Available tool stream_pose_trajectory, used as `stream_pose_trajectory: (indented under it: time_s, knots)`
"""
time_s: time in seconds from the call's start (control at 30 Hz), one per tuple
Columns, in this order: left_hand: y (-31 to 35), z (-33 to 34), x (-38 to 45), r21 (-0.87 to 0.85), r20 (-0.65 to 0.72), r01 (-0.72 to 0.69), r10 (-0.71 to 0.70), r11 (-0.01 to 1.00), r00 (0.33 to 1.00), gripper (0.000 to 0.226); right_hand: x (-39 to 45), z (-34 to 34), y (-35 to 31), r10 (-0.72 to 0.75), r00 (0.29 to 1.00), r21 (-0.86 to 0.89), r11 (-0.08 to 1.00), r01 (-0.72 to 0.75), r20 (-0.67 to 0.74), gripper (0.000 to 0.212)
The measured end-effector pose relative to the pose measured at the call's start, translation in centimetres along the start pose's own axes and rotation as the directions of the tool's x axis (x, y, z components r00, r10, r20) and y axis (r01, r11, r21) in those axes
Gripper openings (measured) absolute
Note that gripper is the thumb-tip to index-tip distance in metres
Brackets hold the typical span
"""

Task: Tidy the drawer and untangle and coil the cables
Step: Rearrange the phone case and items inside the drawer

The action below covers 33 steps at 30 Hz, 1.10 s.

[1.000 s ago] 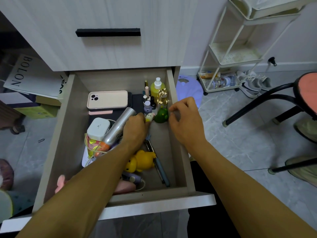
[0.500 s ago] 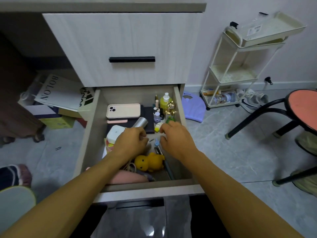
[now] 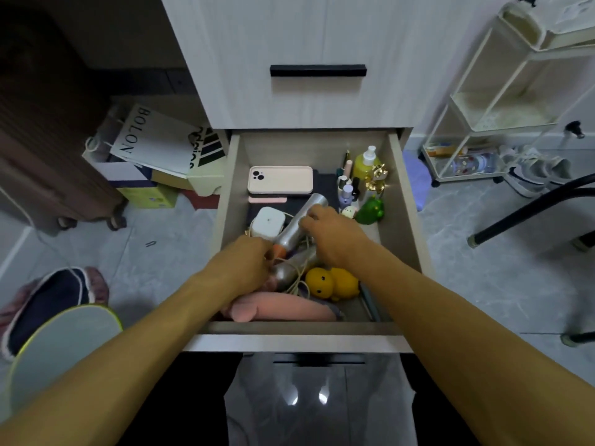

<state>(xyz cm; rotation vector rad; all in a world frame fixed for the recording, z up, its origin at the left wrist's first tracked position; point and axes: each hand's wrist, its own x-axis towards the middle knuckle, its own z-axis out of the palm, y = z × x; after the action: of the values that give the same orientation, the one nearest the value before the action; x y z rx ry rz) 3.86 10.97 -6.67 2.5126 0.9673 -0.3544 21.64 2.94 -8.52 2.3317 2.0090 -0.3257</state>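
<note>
The open drawer (image 3: 404,201) holds a jumble of small items. A silver tube-shaped device (image 3: 301,217) with an orange end lies diagonally in the middle, and pale tangled cables (image 3: 297,280) loop around and below it. My right hand (image 3: 335,238) grips the silver device from above, fingers curled over it. My left hand (image 3: 246,267) is curled at the device's orange end among the cables; what it holds is hidden. A white charger box (image 3: 267,222) sits to the left, a yellow duck toy (image 3: 330,282) just below my right hand.
A phone in a cream case (image 3: 280,179) lies at the back. Small bottles (image 3: 363,162), a gold ornament (image 3: 376,178) and a green toy (image 3: 370,211) crowd the back right corner. A pink soft item (image 3: 283,309) lies along the front. A white rack (image 3: 502,101) stands to the right.
My right hand has moved from the green toy at the right to the silver device in the middle. My left hand has slid down to the device's orange end.
</note>
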Motion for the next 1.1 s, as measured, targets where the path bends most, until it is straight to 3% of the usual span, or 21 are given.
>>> stream_pose_trajectory:
  time_s: [0.1,0.17,0.23,0.33,0.43,0.63,0.77,0.87,0.93,1.0,1.1]
  knots:
    - [-0.1,-0.1,-0.4,-0.082,-0.007,-0.046,0.046,0.996,0.999,0.019,1.4,0.2,-0.4,0.012,1.0,0.011,1.0,-0.012,0.024,0.057]
    - [-0.2,-0.2,-0.6,-0.204,-0.05,-0.077,0.068,0.976,0.996,0.02,1.0,0.7,0.1,0.041,0.999,0.121,0.992,-0.044,0.029,0.055]
    - [0.2,-0.3,-0.9,-0.326,-0.083,-0.098,0.075,0.94,0.994,0.018,-0.4,0.9,1.0,0.118,0.992,0.223,0.967,-0.126,0.051,0.051]
    - [1.6,0.0,-0.8,-0.356,-0.077,-0.157,0.138,0.921,0.987,0.015,-2.8,0.9,2.6,0.309,0.945,0.189,0.927,-0.325,0.109,0.044]
    - [3.4,0.6,0.2,-0.306,-0.008,-0.182,0.189,0.934,0.982,0.017,-4.4,1.0,3.3,0.453,0.876,0.091,0.877,-0.471,0.164,0.033]
    - [6.6,1.8,4.0,0.001,0.199,-0.235,0.23,0.972,0.953,0.033,-3.4,3.1,3.4,0.505,0.773,0.094,0.811,-0.577,0.385,0.034]
    - [8.4,3.3,5.3,0.338,0.308,-0.366,0.265,0.867,0.914,0.057,-2.7,4.1,4.1,0.539,0.735,0.134,0.762,-0.633,0.411,0.033]
    - [8.3,3.9,5.4,0.441,0.304,-0.401,0.287,0.803,0.908,0.055,-2.9,4.7,4.3,0.556,0.717,0.231,0.699,-0.677,0.42,0.036]
    - [7.0,3.2,5.3,0.392,0.232,-0.368,0.297,0.843,0.926,0.047,-3.2,4.9,4.1,0.531,0.742,0.283,0.699,-0.657,0.41,0.049]
    - [5.0,2.6,4.9,0.349,0.161,-0.344,0.306,0.872,0.938,0.047,-3.3,4.9,3.9,0.487,0.803,0.272,0.767,-0.582,0.344,0.055]
    - [1.8,2.6,4.1,0.359,0.091,-0.28,0.265,0.89,0.96,0.059,-3.0,4.6,3.2,0.411,0.872,0.182,0.867,-0.465,0.267,0.046]
